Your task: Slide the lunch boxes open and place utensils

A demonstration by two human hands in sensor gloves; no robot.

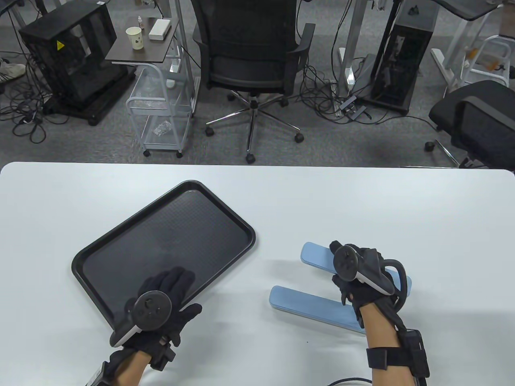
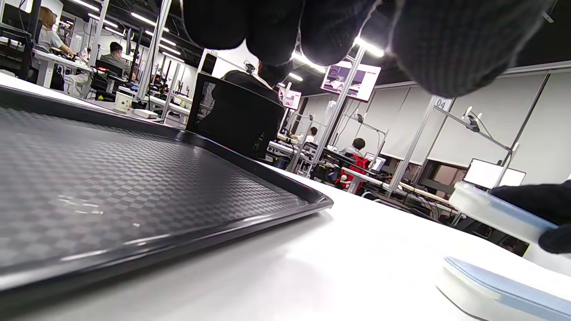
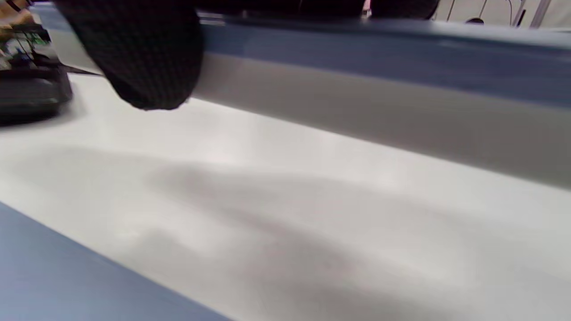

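1. White table [image 1: 281, 201]: carries every item listed below.
2. Black tray [image 1: 161, 241]: lies at an angle under and ahead of the left hand; its textured floor fills the left wrist view.
3. Near lunch box [image 1: 305, 303]: a long blue-lidded box, lid closed, lying flat just on the inner side of the right hand and partly under its wrist.
4. Far lunch box [image 1: 316, 255]: same type, lid closed, lying roughly parallel to the near one and apart from it; its right portion is covered by the right hand.
5. Left hand [image 1: 165, 301]: rests on the tray's near corner, fingers extended flat over the tray floor, holding nothing.
6. Right hand [image 1: 358, 273]: set on the far lunch box, fingers curled over it. Whether the fingers actually clamp the box cannot be determined; the right wrist view is blurred.
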